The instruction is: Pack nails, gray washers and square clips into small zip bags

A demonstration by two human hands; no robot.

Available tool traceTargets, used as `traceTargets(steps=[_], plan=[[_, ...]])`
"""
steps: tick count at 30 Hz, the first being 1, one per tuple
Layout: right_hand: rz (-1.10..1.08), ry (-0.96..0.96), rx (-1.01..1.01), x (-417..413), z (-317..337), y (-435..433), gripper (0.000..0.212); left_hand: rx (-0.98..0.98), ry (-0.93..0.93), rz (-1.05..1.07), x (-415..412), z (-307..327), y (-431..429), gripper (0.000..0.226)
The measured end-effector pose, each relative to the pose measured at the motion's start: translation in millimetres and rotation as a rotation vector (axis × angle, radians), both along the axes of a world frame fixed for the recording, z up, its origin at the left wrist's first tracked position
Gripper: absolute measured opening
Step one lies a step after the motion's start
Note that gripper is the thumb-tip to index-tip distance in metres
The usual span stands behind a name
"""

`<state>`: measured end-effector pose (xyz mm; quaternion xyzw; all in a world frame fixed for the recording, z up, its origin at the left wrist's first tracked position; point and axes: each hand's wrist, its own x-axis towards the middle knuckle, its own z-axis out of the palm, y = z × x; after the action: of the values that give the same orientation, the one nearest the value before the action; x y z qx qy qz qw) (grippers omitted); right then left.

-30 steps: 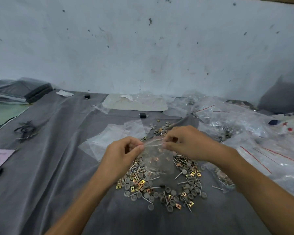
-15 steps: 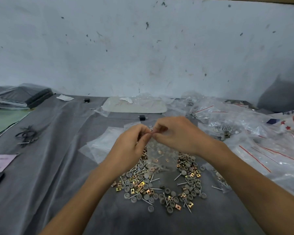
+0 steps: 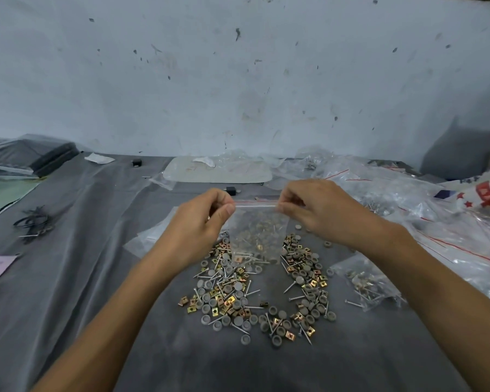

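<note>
Head view: half a second back my hands nearly touched at the bag mouth. Now they're apart, with the zip strip taut between them. One small zip bag [image 3: 259, 233] is held up with parts inside, over the 12 o'clock edge of the loose pile [image 3: 255, 292] of nails, gray washers and square clips, too many to count. One filled bag [image 3: 365, 284] lies on the table [image 3: 82, 278] at the pile's 3 o'clock. Left hand [image 3: 201, 222] pinches the bag's top left corner, other fingers curled. Right hand [image 3: 314, 210] pinches the top right corner.
</note>
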<state>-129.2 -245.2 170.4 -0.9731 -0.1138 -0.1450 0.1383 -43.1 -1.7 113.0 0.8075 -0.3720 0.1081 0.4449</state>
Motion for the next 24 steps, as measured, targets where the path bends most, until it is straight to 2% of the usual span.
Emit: traceTargets(steps=[3, 8, 11, 13, 16, 18, 21, 24], plan=[[-0.039, -0.013, -0.008, -6.9, 12.4, -7.9, 0.026, -0.014, 0.016, -0.018, 5.6, 3.7, -8.6, 0.013], [-0.130, -0.037, 0.108, -33.9, 28.0, -36.9, 0.034, -0.075, 0.065, -0.105, -3.0, 9.7, -51.3, 0.012], [-0.187, -0.004, 0.198, -59.3, 22.5, -60.2, 0.033, -0.097, 0.057, -0.198, -20.7, 6.9, -70.1, 0.007], [-0.238, -0.017, 0.251, -78.8, 14.3, -83.7, 0.036, -0.096, 0.063, -0.209, -26.9, 4.3, -72.2, 0.013], [-0.414, 0.005, 0.282, -109.7, -7.8, -136.8, 0.042, -0.053, 0.058, -0.190, -26.4, 0.9, -64.3, 0.009], [-0.608, 0.153, 0.230, -126.3, -32.1, -176.5, 0.039, -0.036, 0.037, -0.185, -26.9, 1.5, -54.6, 0.011], [-0.864, 0.405, -0.033, -144.0, -81.4, -222.2, 0.039, -0.081, 0.037, -0.166, -29.1, 10.4, -39.8, 0.012], [-0.994, 0.439, -0.079, -155.1, -117.5, -233.0, 0.028, -0.140, -0.012, -0.160, -29.4, 22.6, -26.0, 0.026]])
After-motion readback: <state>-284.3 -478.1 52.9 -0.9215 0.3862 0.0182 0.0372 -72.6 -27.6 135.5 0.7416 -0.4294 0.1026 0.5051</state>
